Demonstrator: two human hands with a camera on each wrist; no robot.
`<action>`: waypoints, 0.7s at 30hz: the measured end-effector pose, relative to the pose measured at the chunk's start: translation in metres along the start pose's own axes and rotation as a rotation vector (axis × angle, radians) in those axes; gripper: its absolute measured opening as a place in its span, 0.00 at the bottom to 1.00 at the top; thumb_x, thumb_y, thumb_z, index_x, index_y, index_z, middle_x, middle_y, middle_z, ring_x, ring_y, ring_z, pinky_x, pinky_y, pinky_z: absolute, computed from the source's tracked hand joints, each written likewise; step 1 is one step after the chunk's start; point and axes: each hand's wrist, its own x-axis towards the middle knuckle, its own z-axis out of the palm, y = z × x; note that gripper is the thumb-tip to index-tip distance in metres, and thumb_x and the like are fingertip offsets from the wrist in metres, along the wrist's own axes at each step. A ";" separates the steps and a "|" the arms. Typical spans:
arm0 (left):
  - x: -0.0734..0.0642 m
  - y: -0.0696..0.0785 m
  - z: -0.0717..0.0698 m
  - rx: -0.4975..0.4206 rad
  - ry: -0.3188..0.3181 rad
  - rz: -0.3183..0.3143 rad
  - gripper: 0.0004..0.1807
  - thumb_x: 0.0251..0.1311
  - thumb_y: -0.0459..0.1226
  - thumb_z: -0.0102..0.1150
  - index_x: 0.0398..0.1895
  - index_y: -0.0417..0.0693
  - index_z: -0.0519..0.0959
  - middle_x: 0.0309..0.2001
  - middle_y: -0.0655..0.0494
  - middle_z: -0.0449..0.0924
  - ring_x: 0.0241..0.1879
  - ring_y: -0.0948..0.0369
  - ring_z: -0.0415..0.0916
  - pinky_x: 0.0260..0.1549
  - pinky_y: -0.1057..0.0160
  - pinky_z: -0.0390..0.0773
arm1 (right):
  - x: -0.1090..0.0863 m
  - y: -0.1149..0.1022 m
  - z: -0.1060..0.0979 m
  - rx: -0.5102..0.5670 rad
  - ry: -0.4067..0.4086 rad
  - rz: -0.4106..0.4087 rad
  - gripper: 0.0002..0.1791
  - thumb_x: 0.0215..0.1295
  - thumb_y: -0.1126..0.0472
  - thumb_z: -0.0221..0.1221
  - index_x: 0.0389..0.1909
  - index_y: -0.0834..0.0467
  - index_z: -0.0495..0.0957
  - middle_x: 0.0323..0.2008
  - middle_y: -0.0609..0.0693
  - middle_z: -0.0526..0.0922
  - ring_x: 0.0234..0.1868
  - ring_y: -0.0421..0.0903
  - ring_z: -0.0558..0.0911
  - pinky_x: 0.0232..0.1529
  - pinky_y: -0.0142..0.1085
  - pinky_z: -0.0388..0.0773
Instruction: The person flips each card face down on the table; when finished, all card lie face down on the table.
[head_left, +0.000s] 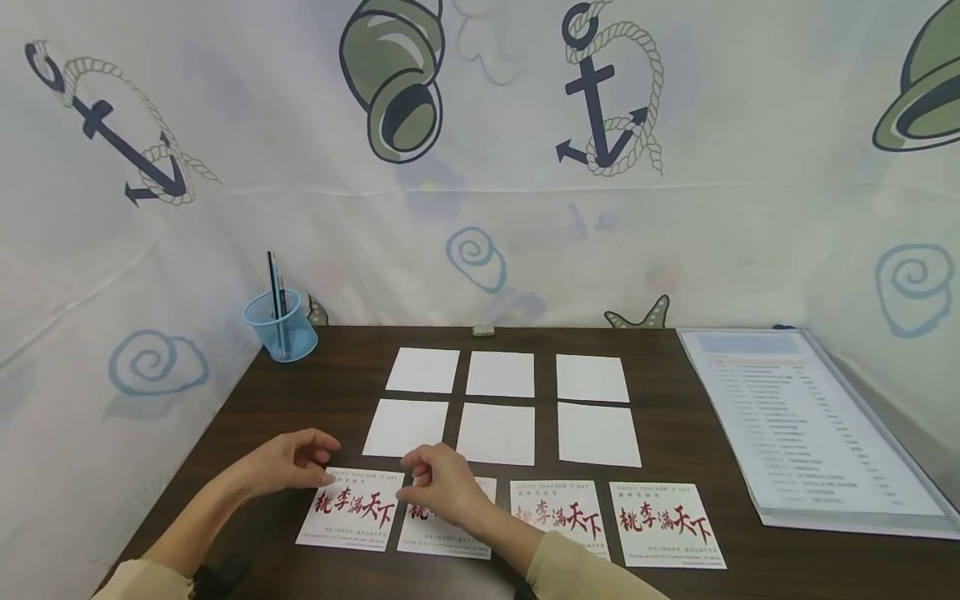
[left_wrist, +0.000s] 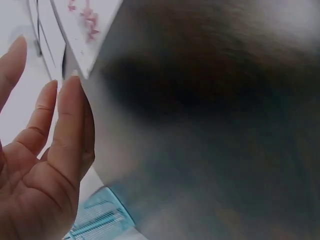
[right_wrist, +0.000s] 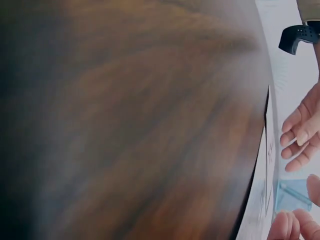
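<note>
In the head view a row of white cards with red Chinese lettering lies along the front of the dark table. My left hand (head_left: 288,462) is at the upper left corner of the leftmost printed card (head_left: 351,529), its fingers loosely bent and holding nothing. My right hand (head_left: 447,490) hovers over the second printed card (head_left: 442,537) and covers part of it, thumb close to the leftmost card's right edge. Whether either thumb touches that card I cannot tell. In the left wrist view a gap separates the fingertips from a printed card (left_wrist: 87,30).
Blank white cards (head_left: 497,433) lie in two rows of three behind the printed ones. Two more printed cards (head_left: 667,525) lie to the right. A blue pen cup (head_left: 281,329) stands back left. A plastic-covered printed sheet (head_left: 817,425) covers the table's right side.
</note>
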 end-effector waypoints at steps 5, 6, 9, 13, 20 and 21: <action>-0.007 -0.010 0.001 -0.017 0.001 -0.056 0.31 0.48 0.35 0.70 0.53 0.29 0.67 0.40 0.45 0.70 0.35 0.56 0.73 0.33 0.66 0.76 | 0.004 -0.001 0.010 -0.146 0.006 -0.016 0.21 0.46 0.62 0.72 0.42 0.63 0.80 0.28 0.46 0.73 0.27 0.33 0.67 0.28 0.23 0.67; -0.008 -0.012 0.002 -0.019 0.004 -0.059 0.31 0.48 0.34 0.70 0.53 0.29 0.67 0.40 0.45 0.70 0.34 0.56 0.73 0.32 0.66 0.76 | 0.005 -0.001 0.011 -0.184 0.008 -0.019 0.21 0.45 0.61 0.72 0.42 0.62 0.81 0.27 0.46 0.74 0.26 0.33 0.66 0.28 0.23 0.66; -0.008 -0.015 0.004 -0.007 0.022 -0.051 0.31 0.46 0.33 0.71 0.53 0.30 0.68 0.39 0.46 0.69 0.33 0.56 0.71 0.30 0.67 0.75 | 0.006 -0.001 0.015 -0.281 0.017 -0.032 0.22 0.44 0.59 0.73 0.42 0.62 0.81 0.26 0.46 0.74 0.26 0.33 0.65 0.28 0.23 0.64; -0.007 -0.015 0.007 0.055 0.055 -0.027 0.30 0.44 0.34 0.72 0.51 0.33 0.70 0.38 0.47 0.69 0.32 0.56 0.70 0.28 0.67 0.74 | 0.007 0.000 0.020 -0.374 0.032 -0.048 0.24 0.43 0.56 0.73 0.41 0.61 0.80 0.27 0.46 0.73 0.28 0.35 0.66 0.30 0.24 0.64; -0.007 -0.015 0.013 0.164 0.098 0.011 0.25 0.41 0.35 0.74 0.44 0.39 0.74 0.37 0.49 0.70 0.33 0.57 0.68 0.29 0.68 0.72 | 0.004 0.001 0.028 -0.488 0.071 -0.052 0.24 0.42 0.54 0.74 0.41 0.58 0.78 0.33 0.47 0.72 0.34 0.40 0.70 0.36 0.29 0.70; -0.007 -0.015 0.013 0.170 0.103 0.018 0.24 0.41 0.35 0.74 0.43 0.39 0.75 0.37 0.49 0.70 0.33 0.57 0.68 0.29 0.68 0.72 | 0.004 0.001 0.029 -0.494 0.075 -0.055 0.24 0.43 0.54 0.74 0.40 0.58 0.78 0.33 0.47 0.72 0.35 0.41 0.71 0.37 0.30 0.71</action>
